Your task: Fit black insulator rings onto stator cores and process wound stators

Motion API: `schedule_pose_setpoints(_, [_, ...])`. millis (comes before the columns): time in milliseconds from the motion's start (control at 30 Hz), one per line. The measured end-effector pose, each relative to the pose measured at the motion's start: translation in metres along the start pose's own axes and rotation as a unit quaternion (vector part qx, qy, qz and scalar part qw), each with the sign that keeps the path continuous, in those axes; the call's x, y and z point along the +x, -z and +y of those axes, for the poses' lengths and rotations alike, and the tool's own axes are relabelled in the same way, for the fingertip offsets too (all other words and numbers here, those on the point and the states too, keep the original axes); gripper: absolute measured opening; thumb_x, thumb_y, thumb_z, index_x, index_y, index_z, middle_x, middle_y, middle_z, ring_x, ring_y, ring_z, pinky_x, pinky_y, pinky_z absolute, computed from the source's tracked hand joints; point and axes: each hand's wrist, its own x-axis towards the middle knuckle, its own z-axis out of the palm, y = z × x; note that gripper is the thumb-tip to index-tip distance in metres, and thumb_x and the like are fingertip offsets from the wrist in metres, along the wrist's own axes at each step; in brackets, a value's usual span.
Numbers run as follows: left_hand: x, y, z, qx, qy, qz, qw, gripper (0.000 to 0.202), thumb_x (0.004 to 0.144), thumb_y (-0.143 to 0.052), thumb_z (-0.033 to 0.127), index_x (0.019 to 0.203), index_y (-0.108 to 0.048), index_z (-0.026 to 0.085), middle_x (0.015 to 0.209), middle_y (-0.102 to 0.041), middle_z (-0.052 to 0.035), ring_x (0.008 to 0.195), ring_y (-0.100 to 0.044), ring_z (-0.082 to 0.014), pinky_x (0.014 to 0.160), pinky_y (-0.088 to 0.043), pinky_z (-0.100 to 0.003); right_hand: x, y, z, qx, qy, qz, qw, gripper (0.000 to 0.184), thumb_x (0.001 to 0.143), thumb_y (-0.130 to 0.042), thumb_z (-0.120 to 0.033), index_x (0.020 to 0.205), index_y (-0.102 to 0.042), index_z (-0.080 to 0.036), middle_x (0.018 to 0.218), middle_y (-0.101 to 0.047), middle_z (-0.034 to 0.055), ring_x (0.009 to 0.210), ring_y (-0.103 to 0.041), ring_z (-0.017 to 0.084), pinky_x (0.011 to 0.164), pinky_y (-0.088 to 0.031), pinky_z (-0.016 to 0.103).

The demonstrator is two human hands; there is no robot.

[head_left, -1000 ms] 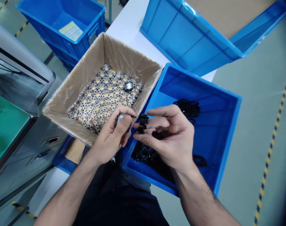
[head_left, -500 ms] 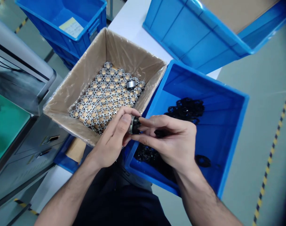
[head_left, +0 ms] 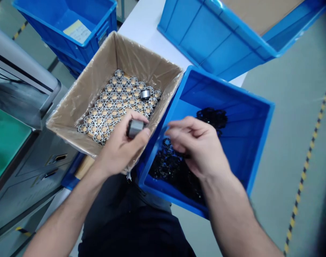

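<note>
My left hand [head_left: 120, 146] is closed around a stator core [head_left: 136, 127], a grey metal cylinder with a dark end, held over the near right edge of the carton [head_left: 79, 89]. Inside the plastic-lined carton stand rows of similar metal rings [head_left: 109, 104]; one stator core [head_left: 145, 94] lies on its side on top of them. My right hand [head_left: 200, 146] is over the blue bin [head_left: 232, 153], its fingertips pinched together and slightly blurred. Something dark shows under its curled fingers, but I cannot tell whether it is held. Loose black plastic pieces [head_left: 168, 166] lie beneath it.
Another pile of black plastic pieces [head_left: 212, 117] lies farther back in the bin. A large blue crate [head_left: 203, 35] stands behind on the white table [head_left: 144, 21]. Stacked blue crates [head_left: 98, 39] are at the upper left, and a grey machine cabinet [head_left: 45, 153] is at the left.
My hands have moved apart. The left has drawn leftward with the stator core, now turned in its grip. The right has let go of the core's black end and its fingers have pinched together.
</note>
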Motion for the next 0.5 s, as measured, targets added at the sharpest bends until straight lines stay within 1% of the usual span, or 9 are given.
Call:
schedule_pose_setpoints(67, [0.026,0.012,0.000,0.148,-0.015,0.035,0.988,0.026,0.110,-0.084,0.043,0.121,-0.072,0.024,0.086,-0.064,0.0007,0.071,-0.054,-0.0178,0.071,-0.043,-0.032,0.003,0.022,0.001,0.053,-0.052,0.042,0.996,0.049,0.079,-0.108,-0.065,0.086,-0.079,-0.026,0.079,-0.074,-0.0015,0.061,-0.059,0.011,0.053,-0.055,0.022])
schedule_pose_setpoints(133, [0.055,0.024,-0.003,0.268,-0.037,0.033,0.962,0.025,0.109,-0.082,0.037,0.125,-0.073,0.021,0.083,-0.063,0.0002,0.074,-0.058,-0.0205,0.082,-0.049,-0.036,-0.002,0.042,0.006,0.011,-0.089,0.022,0.996,0.060,0.085,-0.094,-0.079,0.082,-0.065,-0.027,0.076,-0.066,-0.0011,0.063,-0.059,0.014,0.055,-0.059,0.026])
schedule_pose_setpoints(167, [0.069,0.028,-0.004,0.309,-0.053,0.030,0.949,0.031,0.106,-0.084,0.035,0.131,-0.074,0.019,0.088,-0.067,-0.0023,0.081,-0.065,-0.0237,0.090,-0.054,-0.039,-0.006,0.050,0.010,-0.062,-0.095,-0.001,0.994,0.064,0.091,-0.084,-0.085,0.080,-0.058,-0.028,0.073,-0.059,-0.0018,0.060,-0.055,0.015,0.052,-0.057,0.027])
schedule_pose_setpoints(233, [0.089,0.036,-0.006,0.376,-0.084,0.042,0.922,0.058,0.096,-0.095,0.035,0.147,-0.073,0.016,0.116,-0.073,-0.0120,0.111,-0.076,-0.0360,0.112,-0.059,-0.053,-0.018,0.060,0.022,-0.236,-0.085,-0.035,0.967,0.066,0.103,-0.061,-0.089,0.078,-0.047,-0.030,0.068,-0.048,-0.0035,0.053,-0.043,0.015,0.045,-0.047,0.029])
schedule_pose_setpoints(300, [0.097,0.041,-0.003,0.463,-0.084,0.046,0.881,0.079,0.091,-0.100,0.037,0.160,-0.068,0.016,0.145,-0.070,-0.0200,0.141,-0.072,-0.0481,0.127,-0.055,-0.066,-0.026,0.064,0.035,-0.359,-0.059,-0.041,0.931,0.059,0.109,-0.059,-0.080,0.081,-0.053,-0.028,0.073,-0.056,-0.0002,0.056,-0.048,0.017,0.049,-0.048,0.031])
schedule_pose_setpoints(333, [0.096,0.043,-0.001,0.515,-0.063,0.018,0.855,0.077,0.094,-0.098,0.038,0.162,-0.069,0.016,0.151,-0.069,-0.0207,0.146,-0.070,-0.0497,0.129,-0.055,-0.068,-0.028,0.064,0.041,-0.395,-0.047,-0.037,0.917,0.049,0.108,-0.069,-0.069,0.086,-0.061,-0.026,0.083,-0.066,0.0034,0.062,-0.055,0.018,0.057,-0.053,0.032])
schedule_pose_setpoints(400, [0.088,0.046,0.003,0.611,0.016,-0.107,0.785,0.051,0.103,-0.088,0.036,0.151,-0.079,0.019,0.144,-0.078,-0.0173,0.141,-0.075,-0.0452,0.124,-0.060,-0.063,-0.024,0.061,0.050,-0.456,-0.028,-0.035,0.889,0.022,0.101,-0.083,-0.042,0.107,-0.077,-0.022,0.112,-0.078,0.0097,0.078,-0.066,0.020,0.075,-0.059,0.036])
schedule_pose_setpoints(467, [0.077,0.049,0.003,0.652,0.094,-0.239,0.714,0.029,0.102,-0.086,0.029,0.130,-0.090,0.022,0.125,-0.087,-0.0125,0.124,-0.083,-0.0396,0.112,-0.065,-0.054,-0.014,0.054,0.057,-0.518,-0.020,-0.052,0.854,0.030,0.100,-0.083,-0.025,0.130,-0.082,-0.023,0.131,-0.079,0.0124,0.088,-0.071,0.023,0.089,-0.060,0.039])
schedule_pose_setpoints(500, [0.072,0.051,0.001,0.656,0.117,-0.279,0.692,0.024,0.096,-0.090,0.026,0.119,-0.093,0.023,0.115,-0.089,-0.0114,0.115,-0.084,-0.0385,0.106,-0.066,-0.052,-0.007,0.050,0.060,-0.543,-0.021,-0.066,0.837,0.036,0.100,-0.083,-0.021,0.136,-0.083,-0.023,0.134,-0.079,0.0136,0.091,-0.074,0.025,0.091,-0.060,0.040])
